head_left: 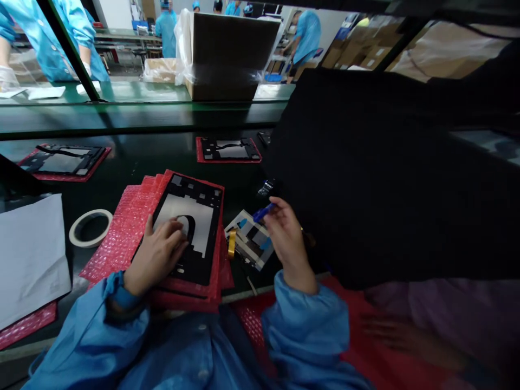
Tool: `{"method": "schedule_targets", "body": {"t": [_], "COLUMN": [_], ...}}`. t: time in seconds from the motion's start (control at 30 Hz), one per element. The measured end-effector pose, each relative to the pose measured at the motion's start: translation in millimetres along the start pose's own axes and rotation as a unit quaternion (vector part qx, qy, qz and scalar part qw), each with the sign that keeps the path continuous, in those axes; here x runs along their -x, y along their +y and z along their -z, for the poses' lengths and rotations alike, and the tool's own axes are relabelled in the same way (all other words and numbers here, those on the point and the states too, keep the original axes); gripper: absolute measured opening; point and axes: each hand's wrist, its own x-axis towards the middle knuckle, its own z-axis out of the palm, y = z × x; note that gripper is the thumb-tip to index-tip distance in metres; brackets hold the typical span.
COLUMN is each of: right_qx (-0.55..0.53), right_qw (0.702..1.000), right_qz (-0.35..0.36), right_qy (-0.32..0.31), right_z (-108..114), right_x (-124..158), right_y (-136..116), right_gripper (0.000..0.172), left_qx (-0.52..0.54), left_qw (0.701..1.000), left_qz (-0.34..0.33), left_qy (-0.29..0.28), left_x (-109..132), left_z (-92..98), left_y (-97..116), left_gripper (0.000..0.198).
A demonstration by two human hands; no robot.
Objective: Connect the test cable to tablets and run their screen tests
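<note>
A flat black panel [209,216] with a silver middle lies on stacked red bubble-wrap sheets [122,227]. My left hand [160,252] rests over it, fingers bent and closed at a black strip [190,226] that arches up from the silver area. The fingertips partly hide the strip's end. Raised to the right of the panel, my right hand [286,233] pinches a blue pen-like tool [263,212], apart from the panel. Below that tool lies a pale sheet with blue and dark patches [254,244], a gold strip [232,242] at its left edge.
A roll of tape [90,227] and white paper [32,254] lie left. Two similar panels, one far left [67,162] and one behind [229,149], sit on red wrap. A large black sheet [390,179] blocks the right. A blurred co-worker's hand [390,330] shows lower right.
</note>
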Motion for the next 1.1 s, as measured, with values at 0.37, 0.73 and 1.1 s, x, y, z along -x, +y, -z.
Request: {"method": "schedule_targets", "body": {"t": [0.37, 0.73, 1.1], "right_qx": [-0.048, 0.089, 0.266], "right_qw": [0.987, 0.989, 0.961], "right_qz": [-0.074, -0.049, 0.068], "right_qy": [-0.131, -0.107, -0.045], "right_z": [-76.9, -91.2, -17.9], "right_x": [107.1, 110.3, 38.9], "right_y": [-35.5, -33.3, -4.2], "right_gripper": [0.026, 0.040, 0.019], "left_qx": [-0.103, -0.108, -0.099], "left_qw": [0.994, 0.993, 0.994], "left_qz": [0.036, 0.049, 0.044], "left_qy": [-0.021, -0.010, -0.001], "left_x": [-2.7, -0.5, 0.9], "left_z": [-7.2, -7.4, -10.4], "left_y": [8.3, 12.4, 8.6], "left_gripper": [0.038, 0.038, 0.038]}}
